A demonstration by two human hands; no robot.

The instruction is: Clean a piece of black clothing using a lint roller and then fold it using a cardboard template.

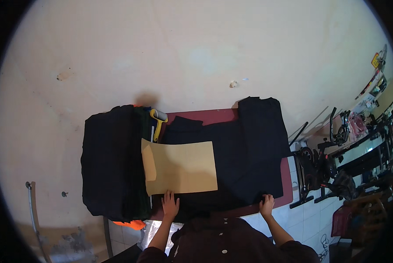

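A dark, nearly black garment (231, 153) lies spread over a maroon-topped table, its right part a raised, folded strip. On its left half rests a tan sheet of card or a large envelope (187, 166), with a folded flap along its left side. My left hand (170, 206) lies flat with its fingers spread, fingertips at the card's lower edge. My right hand (267, 206) rests on the garment's lower right edge, fingers slightly bent and apart from the thumb. Neither hand appears to lift anything.
A tall stack of folded dark cloth (111, 162) stands on the left. Behind the card lies a yellow-handled lint roller (159, 120). The maroon tabletop (223, 115) meets a pale wall (183, 65). An exercise bike (315, 162) stands to the right; orange cloth (135, 225) hangs below the stack.
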